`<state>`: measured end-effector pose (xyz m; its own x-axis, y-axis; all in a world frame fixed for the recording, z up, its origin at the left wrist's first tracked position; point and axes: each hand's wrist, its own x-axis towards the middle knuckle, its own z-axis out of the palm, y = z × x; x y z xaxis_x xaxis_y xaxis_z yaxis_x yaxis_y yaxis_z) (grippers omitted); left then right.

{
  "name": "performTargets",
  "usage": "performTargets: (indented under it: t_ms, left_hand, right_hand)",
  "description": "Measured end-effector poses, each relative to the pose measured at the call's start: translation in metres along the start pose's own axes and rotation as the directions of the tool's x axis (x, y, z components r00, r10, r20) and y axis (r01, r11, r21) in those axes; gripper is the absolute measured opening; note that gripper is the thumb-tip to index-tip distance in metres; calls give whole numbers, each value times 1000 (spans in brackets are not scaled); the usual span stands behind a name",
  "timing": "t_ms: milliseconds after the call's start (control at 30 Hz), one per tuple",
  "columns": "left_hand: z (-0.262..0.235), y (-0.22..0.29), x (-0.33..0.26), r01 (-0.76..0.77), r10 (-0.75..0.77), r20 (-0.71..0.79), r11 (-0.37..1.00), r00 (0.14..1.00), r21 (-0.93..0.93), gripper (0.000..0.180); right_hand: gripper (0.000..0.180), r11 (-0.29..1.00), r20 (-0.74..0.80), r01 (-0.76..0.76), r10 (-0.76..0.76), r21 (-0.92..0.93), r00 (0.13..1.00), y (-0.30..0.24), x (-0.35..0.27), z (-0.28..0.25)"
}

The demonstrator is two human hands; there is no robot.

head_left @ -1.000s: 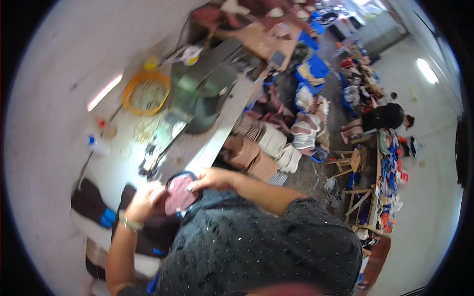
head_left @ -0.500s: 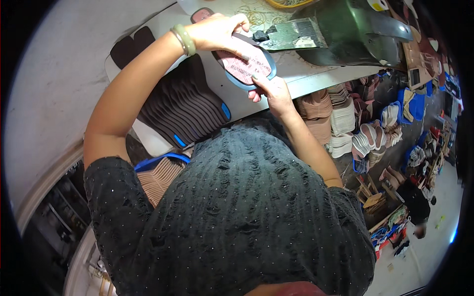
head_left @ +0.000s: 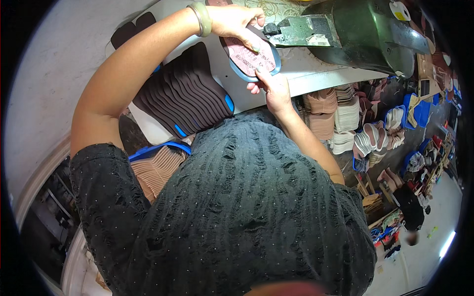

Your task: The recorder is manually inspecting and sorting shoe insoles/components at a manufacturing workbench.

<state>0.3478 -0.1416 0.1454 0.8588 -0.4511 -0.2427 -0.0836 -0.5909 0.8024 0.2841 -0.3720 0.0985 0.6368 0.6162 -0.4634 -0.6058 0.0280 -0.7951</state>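
Gripping the pink-faced insole (head_left: 251, 61) with left hand (head_left: 236, 22) and right hand (head_left: 277, 92), just left of the green machine (head_left: 363, 39); seemingly midway, not yet releasing; unable to tell finished from waiting among dark insoles (head_left: 181, 93) stacked farther left of it.

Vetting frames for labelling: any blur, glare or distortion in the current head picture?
Head view: pink-faced pad at the left hand and right hand is fairly sharp; glossy green housing shows glare; light strip at right is blown out; reddish patch at bottom is blurred; pale frame at lower left bows, and the picture's rim goes black.
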Motion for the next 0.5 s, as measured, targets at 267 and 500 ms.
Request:
performTargets:
  t_ms: [267,500]
  left_hand:
    - [-23,18,-1,60,168,321,803,932,-593,27]
    - [-32,9,-2,94,-34,241,966,970,-241,48]
  right_hand:
    - [25,1000,15,12,-12,-13,1000,-8,15,-1]
    - [25,998,26,-26,28,-61,999,-20,22,5]
